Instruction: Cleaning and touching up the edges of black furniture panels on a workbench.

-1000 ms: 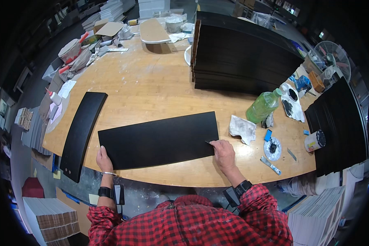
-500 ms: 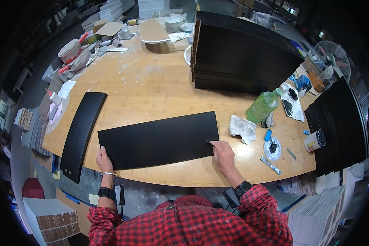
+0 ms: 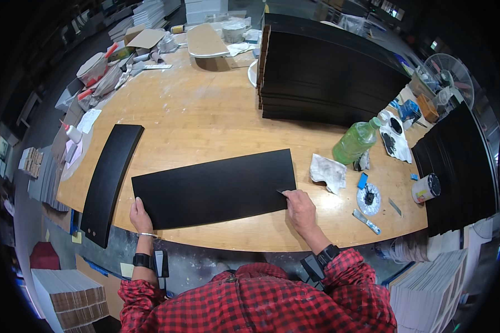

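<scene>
A black rectangular panel lies slightly slanted on the wooden table in front of me. My left hand grips its left end near the front corner, thumb along the edge and the other fingers mostly hidden. Over the panel's right end, my right hand pinches a small, thin, dark blade-like piece. The tip of that piece is at the black surface; whether it touches cannot be told. Left of the panel rests a curved black board with two small round marks at its near end.
Right of the panel are a white rag, a green bottle, a paint-smeared dish, a putty knife and a white can. A tall stack of black panels stands behind. More black boards lean at the right.
</scene>
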Available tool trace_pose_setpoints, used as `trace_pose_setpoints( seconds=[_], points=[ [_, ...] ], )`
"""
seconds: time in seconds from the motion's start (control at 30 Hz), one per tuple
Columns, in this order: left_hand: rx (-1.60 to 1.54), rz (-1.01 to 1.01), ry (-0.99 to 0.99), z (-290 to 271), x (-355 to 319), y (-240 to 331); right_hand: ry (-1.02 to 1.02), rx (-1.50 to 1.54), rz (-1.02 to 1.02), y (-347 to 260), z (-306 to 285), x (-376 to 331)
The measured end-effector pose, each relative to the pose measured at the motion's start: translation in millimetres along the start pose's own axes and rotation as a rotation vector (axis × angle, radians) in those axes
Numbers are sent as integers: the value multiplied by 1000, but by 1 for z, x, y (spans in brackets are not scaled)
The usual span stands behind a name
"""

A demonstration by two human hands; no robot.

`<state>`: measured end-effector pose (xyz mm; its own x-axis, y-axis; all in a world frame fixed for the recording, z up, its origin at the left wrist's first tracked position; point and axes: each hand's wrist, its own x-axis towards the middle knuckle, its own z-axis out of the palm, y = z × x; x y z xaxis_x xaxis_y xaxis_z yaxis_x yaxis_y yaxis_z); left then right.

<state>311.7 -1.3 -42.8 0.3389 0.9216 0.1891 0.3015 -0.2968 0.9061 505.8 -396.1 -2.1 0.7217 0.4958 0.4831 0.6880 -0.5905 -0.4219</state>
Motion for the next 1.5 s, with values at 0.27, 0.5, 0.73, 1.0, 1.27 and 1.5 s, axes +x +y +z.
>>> trace_pose_setpoints(
  seconds=[0.27, 0.5, 0.73, 1.0, 1.27, 1.5],
  points=[
    [-2, -4, 2, -1, 2, -5, 63, 41, 49, -2, 3, -2],
    [-31, -20, 7, 0, 1, -2, -74, 173, 12, -11, 1, 3],
    [33, -3, 37, 1, -1, 4, 62, 212, 131, -14, 5, 20],
    [-32, -22, 35, -5, -3, 2, 74, 254, 123, -34, 23, 36],
    [9, -26, 67, 3, -9, 12, 73, 242, 153, -24, 18, 27],
    [-132, 10, 50, -3, -8, 15, 128, 244, 284, -15, 14, 39]
  ],
)
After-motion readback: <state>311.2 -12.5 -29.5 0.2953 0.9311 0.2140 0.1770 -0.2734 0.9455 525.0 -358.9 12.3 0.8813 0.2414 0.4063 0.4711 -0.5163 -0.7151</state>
